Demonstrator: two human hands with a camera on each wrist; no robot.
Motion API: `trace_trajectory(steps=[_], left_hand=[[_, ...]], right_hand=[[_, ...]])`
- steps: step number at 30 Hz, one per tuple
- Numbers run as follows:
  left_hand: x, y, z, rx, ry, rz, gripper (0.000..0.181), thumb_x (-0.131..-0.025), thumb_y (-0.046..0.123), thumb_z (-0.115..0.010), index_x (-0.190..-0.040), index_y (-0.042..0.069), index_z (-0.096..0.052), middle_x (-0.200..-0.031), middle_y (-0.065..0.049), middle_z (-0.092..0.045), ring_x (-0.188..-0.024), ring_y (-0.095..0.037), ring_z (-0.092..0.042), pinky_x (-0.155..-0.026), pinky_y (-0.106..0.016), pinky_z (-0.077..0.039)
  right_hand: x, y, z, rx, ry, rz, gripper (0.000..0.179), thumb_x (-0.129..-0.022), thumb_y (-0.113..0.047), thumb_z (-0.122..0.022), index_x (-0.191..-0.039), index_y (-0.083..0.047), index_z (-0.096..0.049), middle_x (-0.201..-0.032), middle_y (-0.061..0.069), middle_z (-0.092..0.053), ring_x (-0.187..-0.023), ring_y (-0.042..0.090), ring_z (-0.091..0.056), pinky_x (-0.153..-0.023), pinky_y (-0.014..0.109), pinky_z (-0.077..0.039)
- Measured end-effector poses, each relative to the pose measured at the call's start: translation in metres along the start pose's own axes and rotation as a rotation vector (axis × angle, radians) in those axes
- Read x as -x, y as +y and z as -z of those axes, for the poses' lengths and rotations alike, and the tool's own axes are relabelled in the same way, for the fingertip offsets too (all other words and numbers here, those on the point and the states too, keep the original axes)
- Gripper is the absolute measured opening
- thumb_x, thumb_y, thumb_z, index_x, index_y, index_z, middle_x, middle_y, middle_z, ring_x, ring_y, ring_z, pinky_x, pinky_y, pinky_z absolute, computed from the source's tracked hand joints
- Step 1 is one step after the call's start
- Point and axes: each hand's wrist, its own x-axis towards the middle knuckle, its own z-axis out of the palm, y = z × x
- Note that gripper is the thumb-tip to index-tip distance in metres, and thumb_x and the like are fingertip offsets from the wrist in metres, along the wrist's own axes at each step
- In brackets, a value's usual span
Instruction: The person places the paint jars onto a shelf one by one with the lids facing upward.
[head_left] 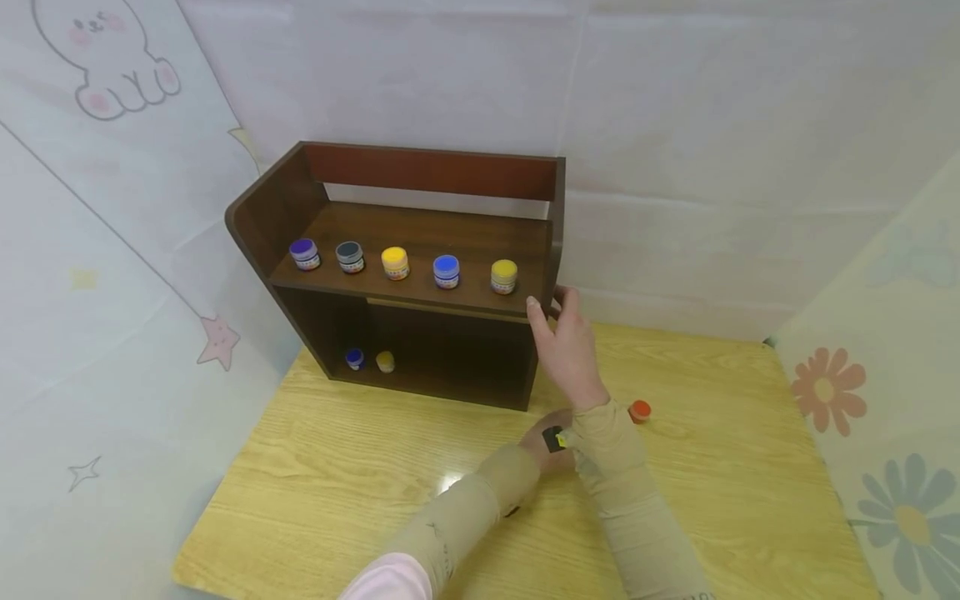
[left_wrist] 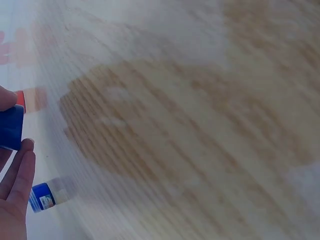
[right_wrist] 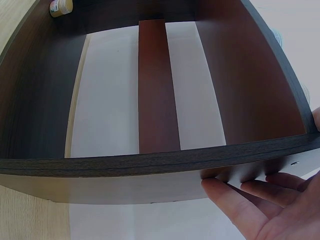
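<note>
My right hand grips the right side of a dark brown two-tier shelf, thumb at the front edge and fingers along the outer face. In the right wrist view, fingertips press against that side panel. My left hand is low over the table in front of the shelf, largely hidden behind the right forearm. In the left wrist view, its thumb and fingers hold a blue paint jar, cut off by the frame edge. Another blue paint jar lies near those fingers.
Several paint jars line the upper tier, from a purple-lidded jar to a yellow-lidded jar. A blue jar and a yellow jar stand on the lower tier. On the wooden table, a red-lidded jar sits beside the right forearm.
</note>
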Motion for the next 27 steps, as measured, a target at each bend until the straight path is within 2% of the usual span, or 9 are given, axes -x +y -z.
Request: trace_trajectory(steps=[2, 3, 5, 9, 11, 14, 18, 22, 27], left_hand=[[0.008, 0.0, 0.001, 0.038, 0.078, -0.045, 0.042, -0.09, 0.013, -0.073, -0.132, 0.013, -0.066, -0.13, 0.005, -0.063, -0.119, -0.009, -0.055, -0.102, -0.029, -0.043], [0.009, 0.0, 0.002, -0.047, 0.085, -0.097, 0.041, -0.09, 0.017, -0.073, -0.131, 0.016, -0.066, -0.131, 0.007, -0.063, -0.121, -0.007, -0.055, -0.103, -0.028, -0.043], [0.01, 0.0, 0.002, -0.08, 0.095, -0.12, 0.039, -0.09, 0.018, -0.073, -0.129, 0.018, -0.067, -0.13, 0.01, -0.063, -0.12, -0.005, -0.054, -0.102, -0.027, -0.043], [0.007, -0.006, 0.0, -0.115, 0.071, -0.126, 0.027, -0.096, 0.026, -0.068, -0.123, 0.028, -0.069, -0.123, 0.02, -0.063, -0.114, 0.0, -0.055, -0.098, -0.025, -0.045], [0.005, -0.014, -0.002, -0.116, 0.079, -0.12, 0.029, -0.096, 0.029, -0.068, -0.125, 0.033, -0.068, -0.125, 0.024, -0.061, -0.116, 0.001, -0.054, -0.098, -0.025, -0.045], [0.002, -0.027, -0.002, -0.191, 0.104, -0.138, 0.03, -0.095, 0.031, -0.067, -0.124, 0.04, -0.066, -0.124, 0.028, -0.059, -0.116, 0.003, -0.054, -0.097, -0.024, -0.046], [-0.001, -0.041, 0.002, -0.292, 0.137, -0.196, 0.034, -0.089, 0.026, -0.071, -0.121, 0.04, -0.067, -0.123, 0.026, -0.06, -0.112, 0.002, -0.056, -0.094, -0.025, -0.048], [-0.001, -0.045, 0.009, -0.419, 0.143, -0.257, 0.041, -0.09, 0.033, -0.074, -0.13, 0.037, -0.064, -0.132, 0.02, -0.059, -0.118, -0.003, -0.056, -0.096, -0.026, -0.048], [0.005, -0.037, 0.014, -0.491, 0.132, -0.244, 0.042, -0.093, 0.039, -0.074, -0.133, 0.031, -0.064, -0.131, 0.014, -0.061, -0.121, -0.006, -0.055, -0.101, -0.024, -0.045]], right_hand=[[0.0, 0.0, 0.0, 0.001, 0.003, 0.003, 0.065, -0.104, -0.055, -0.048, -0.143, -0.004, -0.039, -0.151, 0.019, -0.047, -0.13, 0.036, -0.054, -0.098, 0.052, -0.05], [0.0, 0.0, 0.0, 0.002, 0.003, 0.004, 0.065, -0.104, -0.055, -0.048, -0.143, -0.004, -0.04, -0.151, 0.019, -0.047, -0.129, 0.036, -0.054, -0.098, 0.053, -0.05], [-0.001, 0.0, 0.0, 0.006, 0.005, 0.007, 0.065, -0.104, -0.055, -0.048, -0.143, -0.004, -0.04, -0.15, 0.019, -0.047, -0.129, 0.036, -0.055, -0.098, 0.053, -0.05], [0.0, 0.001, 0.0, 0.007, 0.001, 0.009, 0.065, -0.104, -0.054, -0.048, -0.143, -0.003, -0.039, -0.15, 0.02, -0.046, -0.129, 0.038, -0.054, -0.097, 0.054, -0.05], [0.0, 0.001, 0.0, 0.004, 0.0, 0.011, 0.066, -0.104, -0.054, -0.048, -0.144, -0.002, -0.039, -0.151, 0.021, -0.046, -0.129, 0.038, -0.054, -0.098, 0.054, -0.05], [0.0, 0.002, 0.0, 0.002, 0.001, 0.01, 0.066, -0.104, -0.054, -0.047, -0.144, -0.002, -0.039, -0.151, 0.021, -0.046, -0.129, 0.038, -0.054, -0.098, 0.054, -0.05], [0.001, 0.001, 0.0, 0.0, 0.001, 0.015, 0.065, -0.104, -0.054, -0.047, -0.144, -0.003, -0.038, -0.15, 0.022, -0.046, -0.129, 0.038, -0.054, -0.097, 0.054, -0.05], [0.001, 0.001, 0.0, -0.006, 0.004, 0.027, 0.064, -0.105, -0.053, -0.047, -0.143, -0.002, -0.038, -0.15, 0.023, -0.046, -0.128, 0.039, -0.055, -0.097, 0.054, -0.05], [0.001, 0.002, 0.0, -0.001, 0.002, 0.035, 0.063, -0.105, -0.052, -0.047, -0.143, -0.002, -0.038, -0.149, 0.023, -0.046, -0.128, 0.04, -0.055, -0.096, 0.054, -0.051]])
